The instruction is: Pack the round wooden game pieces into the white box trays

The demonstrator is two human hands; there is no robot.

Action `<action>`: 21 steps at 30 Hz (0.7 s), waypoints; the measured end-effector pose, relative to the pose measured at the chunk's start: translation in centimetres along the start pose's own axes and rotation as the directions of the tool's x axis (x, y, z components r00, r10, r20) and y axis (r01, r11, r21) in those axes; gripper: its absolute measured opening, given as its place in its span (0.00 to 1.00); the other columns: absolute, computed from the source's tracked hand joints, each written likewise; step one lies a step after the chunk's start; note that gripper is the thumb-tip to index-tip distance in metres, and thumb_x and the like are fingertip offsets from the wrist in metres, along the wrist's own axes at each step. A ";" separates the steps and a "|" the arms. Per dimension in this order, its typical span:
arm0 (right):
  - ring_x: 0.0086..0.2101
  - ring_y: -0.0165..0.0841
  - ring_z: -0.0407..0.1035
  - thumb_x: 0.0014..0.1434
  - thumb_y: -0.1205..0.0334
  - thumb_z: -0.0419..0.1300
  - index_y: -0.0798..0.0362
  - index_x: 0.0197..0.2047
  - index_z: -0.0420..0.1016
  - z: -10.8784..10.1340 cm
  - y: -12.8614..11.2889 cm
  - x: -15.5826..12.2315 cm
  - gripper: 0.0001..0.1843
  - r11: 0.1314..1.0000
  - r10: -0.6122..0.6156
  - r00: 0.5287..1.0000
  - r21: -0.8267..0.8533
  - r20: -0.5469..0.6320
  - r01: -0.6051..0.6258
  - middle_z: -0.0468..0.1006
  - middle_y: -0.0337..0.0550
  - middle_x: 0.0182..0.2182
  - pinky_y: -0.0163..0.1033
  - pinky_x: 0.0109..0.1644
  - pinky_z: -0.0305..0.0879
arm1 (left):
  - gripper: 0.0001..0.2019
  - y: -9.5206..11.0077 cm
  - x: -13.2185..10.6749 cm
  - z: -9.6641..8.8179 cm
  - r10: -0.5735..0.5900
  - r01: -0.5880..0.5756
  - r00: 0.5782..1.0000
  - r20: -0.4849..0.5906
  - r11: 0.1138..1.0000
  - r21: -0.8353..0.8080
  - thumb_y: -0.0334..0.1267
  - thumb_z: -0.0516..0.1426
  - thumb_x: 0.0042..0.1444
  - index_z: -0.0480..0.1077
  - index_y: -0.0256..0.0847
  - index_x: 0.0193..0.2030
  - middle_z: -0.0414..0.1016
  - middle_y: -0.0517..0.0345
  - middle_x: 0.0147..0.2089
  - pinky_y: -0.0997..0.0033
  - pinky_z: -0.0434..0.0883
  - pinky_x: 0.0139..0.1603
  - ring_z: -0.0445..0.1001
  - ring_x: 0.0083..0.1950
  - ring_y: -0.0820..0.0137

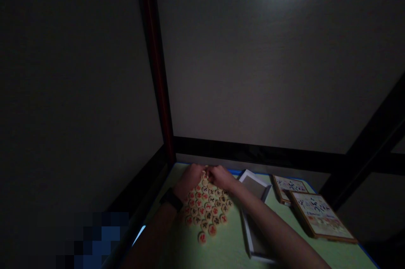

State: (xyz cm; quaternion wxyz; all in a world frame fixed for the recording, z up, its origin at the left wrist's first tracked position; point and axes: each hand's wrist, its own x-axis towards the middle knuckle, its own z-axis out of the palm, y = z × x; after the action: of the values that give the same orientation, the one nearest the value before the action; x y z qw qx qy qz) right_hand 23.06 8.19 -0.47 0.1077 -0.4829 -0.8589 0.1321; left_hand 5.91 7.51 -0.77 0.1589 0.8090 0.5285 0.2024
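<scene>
Round wooden Chinese chess pieces [208, 207] with red and black characters lie close together on a pale green table [186, 254]. My left hand [192, 177], with a dark watch on its wrist, is closed at the far left edge of the group. Beside it, my right hand [220, 176] is closed too, its fingers pinched at a piece between the two hands. The hands nearly meet there. What the left fingertips hold is hidden. One red-marked piece [201, 237] lies nearest to me, a little apart from the others.
A white-rimmed shallow tray [249, 235] lies partly under my right forearm. To the right are two flat boxes with printed lids, a nearer box [325, 217] and a farther box [289, 186]. Grey wall panels [253, 71] rise behind the table, with a dark red post [158, 71] at the corner.
</scene>
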 end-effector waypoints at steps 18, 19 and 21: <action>0.35 0.34 0.74 0.51 0.75 0.59 0.52 0.37 0.79 0.6 0.0 0.2 0.13 0.995 -0.099 0.995 0.017 0.007 0.099 0.82 0.43 0.34 0.32 0.36 0.59 | 0.11 -7.8 0.3 -0.5 -0.171 0.170 0.985 -0.037 0.985 -0.029 0.30 0.56 0.53 0.81 0.37 0.36 0.84 0.52 0.38 0.71 0.71 0.47 0.79 0.42 0.65; 0.34 0.34 0.74 0.51 0.75 0.59 0.52 0.36 0.79 0.6 0.2 0.2 0.12 0.995 -0.096 0.995 0.016 0.019 0.096 0.82 0.42 0.33 0.32 0.35 0.59 | 0.11 -7.8 0.3 -0.4 -0.168 0.167 0.985 -0.032 0.986 -0.025 0.30 0.56 0.53 0.81 0.37 0.36 0.84 0.51 0.38 0.70 0.71 0.47 0.79 0.42 0.65; 0.33 0.32 0.74 0.51 0.75 0.60 0.52 0.35 0.80 0.5 0.3 0.2 0.11 0.995 -0.097 0.995 0.023 0.034 0.097 0.81 0.41 0.31 0.31 0.34 0.59 | 0.12 -7.7 0.2 -0.4 -0.166 0.165 0.986 -0.030 0.986 -0.018 0.29 0.55 0.53 0.81 0.37 0.37 0.83 0.50 0.39 0.70 0.70 0.47 0.79 0.43 0.64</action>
State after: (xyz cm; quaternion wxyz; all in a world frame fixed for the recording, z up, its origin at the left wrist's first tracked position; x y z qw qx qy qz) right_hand 23.02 8.48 -0.99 0.1040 -0.4372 -0.8816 0.1441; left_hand -0.33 10.70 -3.99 0.1732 0.7578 0.5947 0.2053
